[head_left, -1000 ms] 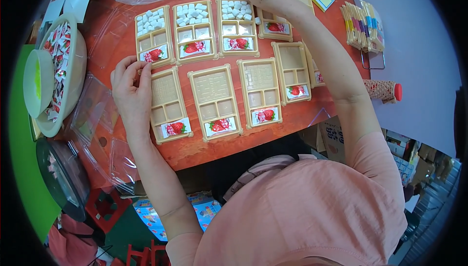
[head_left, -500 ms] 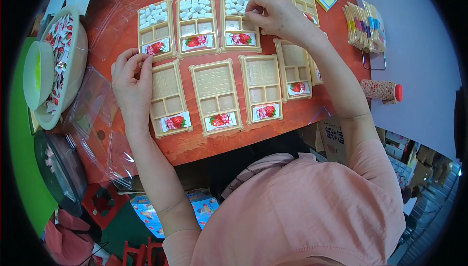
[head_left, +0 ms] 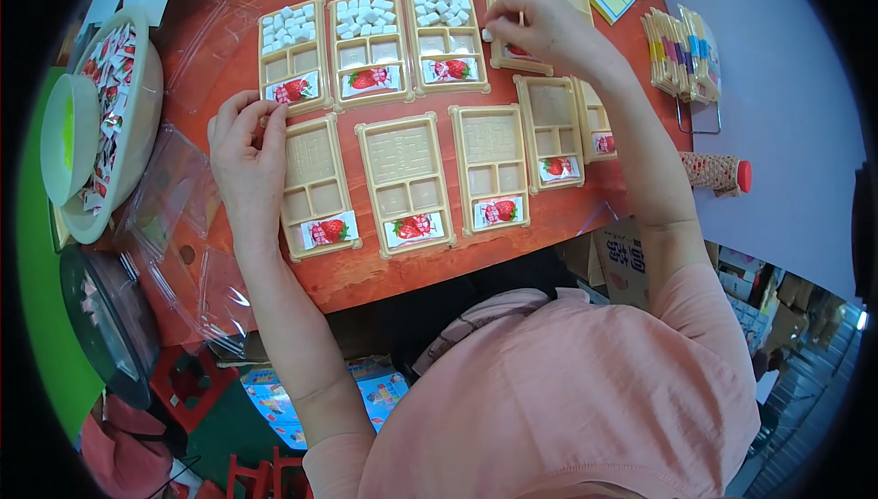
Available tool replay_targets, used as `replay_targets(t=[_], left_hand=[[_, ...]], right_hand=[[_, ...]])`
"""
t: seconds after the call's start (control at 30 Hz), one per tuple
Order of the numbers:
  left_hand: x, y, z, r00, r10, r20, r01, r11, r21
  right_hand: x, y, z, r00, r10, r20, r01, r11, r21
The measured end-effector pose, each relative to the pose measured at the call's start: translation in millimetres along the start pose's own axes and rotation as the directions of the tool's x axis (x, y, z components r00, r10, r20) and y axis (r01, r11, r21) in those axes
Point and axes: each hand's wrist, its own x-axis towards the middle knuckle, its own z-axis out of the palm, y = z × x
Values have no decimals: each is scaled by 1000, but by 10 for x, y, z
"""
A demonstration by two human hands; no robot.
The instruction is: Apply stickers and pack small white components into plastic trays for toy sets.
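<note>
My right hand [head_left: 544, 32] is pinched over a beige tray at the back right, with a small white cube [head_left: 487, 35] at its fingertips. That tray's red strawberry packet is partly hidden by the hand. To its left, three beige trays [head_left: 448, 44] hold white cubes [head_left: 443, 8] in the large compartment and a strawberry packet [head_left: 452, 70] at the bottom. My left hand [head_left: 249, 147] rests with loosely bent, parted fingers by the corner where the leftmost back and front trays meet. The front-row trays [head_left: 404, 153] have bare large compartments and a strawberry packet [head_left: 413, 227] each.
A white bowl [head_left: 146, 96] of small packets, with a smaller bowl [head_left: 82, 128] on it, stands left. Clear plastic covers [head_left: 187, 252] lie near a dark lidded container [head_left: 110, 316]. Bundled sticks [head_left: 681, 55] and a red-capped roll [head_left: 718, 172] are at right.
My right hand has moved right, from the third cube-filled tray to the neighbouring tray, and a white cube shows at its fingertips. My left hand has stayed in place.
</note>
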Motion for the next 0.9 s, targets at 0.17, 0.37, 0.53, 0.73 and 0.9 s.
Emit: replay_targets(t=[0.17,0.37,0.53,0.73,0.9], left_hand=[[9,-15,21,1000,4,-7,-4,1000,1],[-8,9,4,1000,11,-1,-11,1000,2],[-9,-14,25,1000,10,-7,-10,1000,-8],[14,23,11,1000,19,-5,-19,1000,-6],[17,23,8,999,32,-1,-32,999,6]], right_hand=[[-84,-98,77,999,-54,10,54,937,-346],[121,-236,66,993,-55,-104,42,992,-123],[246,-232,343,955,-257,-146,222,950,-220],[191,92,-86,987,58,-150,-42,993,108],[265,351,-226,993,107,-59,-102,991,84]])
